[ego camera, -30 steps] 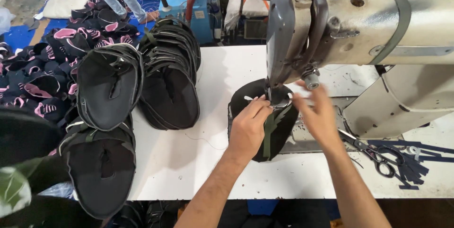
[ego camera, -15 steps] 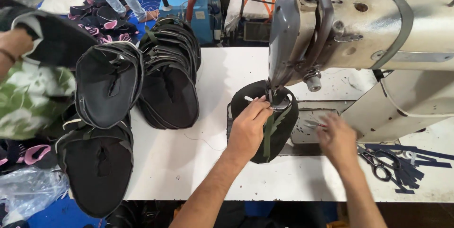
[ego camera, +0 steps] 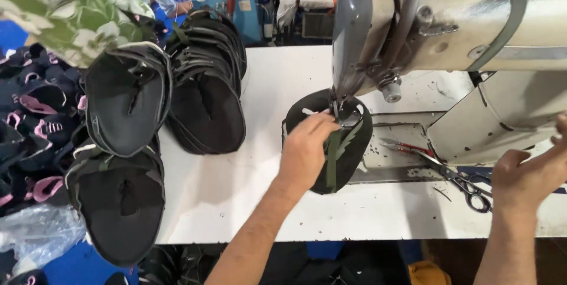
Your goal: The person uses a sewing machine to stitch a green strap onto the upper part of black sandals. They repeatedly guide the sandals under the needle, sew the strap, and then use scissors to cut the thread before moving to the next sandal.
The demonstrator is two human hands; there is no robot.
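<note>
Pressing down on a black sandal upper (ego camera: 348, 155), the left hand (ego camera: 304, 149) lay flat with its fingers loosely curled, fingertips close beside the needle of the cream industrial sewing machine (ego camera: 449, 31). That upper, crossed by an olive-green strap (ego camera: 332, 158), sat on the white table (ego camera: 266, 190) directly under the machine's head. To the right of the machine's base, the right hand (ego camera: 528, 173) hovered partly curled above the table edge, gripping nothing visible. Black-handled scissors (ego camera: 463, 181) lay just in front of the base, near that hand. Stacks of black sandal uppers (ego camera: 207, 90) rested well left of the machine.
</note>
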